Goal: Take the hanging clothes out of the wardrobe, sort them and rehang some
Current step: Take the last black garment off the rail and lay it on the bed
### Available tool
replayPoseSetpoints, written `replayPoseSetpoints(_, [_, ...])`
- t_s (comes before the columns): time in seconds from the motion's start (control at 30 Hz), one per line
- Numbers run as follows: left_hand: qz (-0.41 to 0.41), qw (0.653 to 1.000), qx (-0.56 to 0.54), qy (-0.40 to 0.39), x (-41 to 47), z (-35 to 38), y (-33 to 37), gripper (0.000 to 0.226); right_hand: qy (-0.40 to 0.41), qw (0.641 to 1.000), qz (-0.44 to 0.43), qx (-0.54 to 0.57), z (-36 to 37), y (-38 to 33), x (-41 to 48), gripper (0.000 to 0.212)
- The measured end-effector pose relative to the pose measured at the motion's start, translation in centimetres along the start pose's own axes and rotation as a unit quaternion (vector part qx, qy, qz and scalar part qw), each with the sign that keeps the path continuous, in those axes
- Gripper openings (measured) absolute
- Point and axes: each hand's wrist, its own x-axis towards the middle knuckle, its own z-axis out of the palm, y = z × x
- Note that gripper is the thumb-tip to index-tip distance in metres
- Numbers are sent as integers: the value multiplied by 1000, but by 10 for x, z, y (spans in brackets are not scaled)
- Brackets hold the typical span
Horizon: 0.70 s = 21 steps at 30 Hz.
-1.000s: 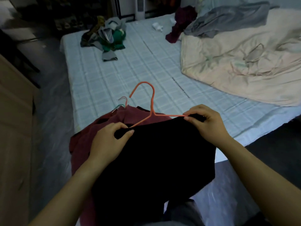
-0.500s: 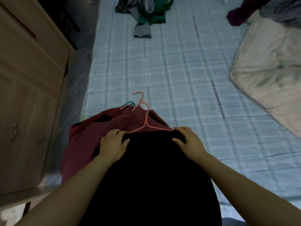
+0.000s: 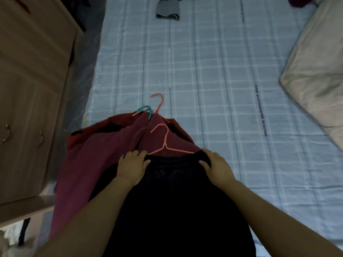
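A black garment (image 3: 174,204) on an orange wire hanger (image 3: 163,143) lies on top of a pile of maroon and red clothes (image 3: 96,158) at the near edge of the checked bed (image 3: 213,75). My left hand (image 3: 132,167) grips the garment's left shoulder, fingers curled over its top edge. My right hand (image 3: 217,166) holds the right shoulder the same way. More hanger hooks, one orange (image 3: 158,101) and one teal (image 3: 143,109), stick out beyond the pile.
A wooden cabinet (image 3: 31,89) with metal handles stands close on the left. A beige duvet (image 3: 315,75) covers the bed's right side. A grey garment (image 3: 168,12) lies at the far end of the bed.
The black garment on its hanger came down from mid-air onto the pile of clothes. Both hands went down with it and still hold its shoulders. The view tilted down and closer.
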Motion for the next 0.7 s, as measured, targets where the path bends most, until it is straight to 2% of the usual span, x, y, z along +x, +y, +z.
replayPoseSetpoints(0.1, [34, 998, -46, 18, -13, -17, -3, 33, 38, 998, -27, 31, -13, -8, -16, 37])
replayPoseSetpoints(0.17, [61, 991, -118, 27, -31, -30, -8, 27, 65, 996, -47, 44, -21, -16, -32, 34])
replayPoseSetpoints(0.3, [121, 958, -253, 62, -89, -53, -20, 16, 131, 987, -70, 54, -31, -46, -78, 29])
replayPoseSetpoints(0.43, [147, 931, -311, 126, -160, -60, -34, 11, 226, 968, -81, 68, -29, -86, -157, 26])
replayPoseSetpoints(0.53, [186, 921, -322, 114, -192, -61, -36, 16, 294, 952, -43, 75, -12, -97, -229, 25])
replayPoseSetpoints(0.7, [334, 898, -277, 71, -216, -74, 8, 17, 408, 904, 65, 111, 9, -80, -345, 24])
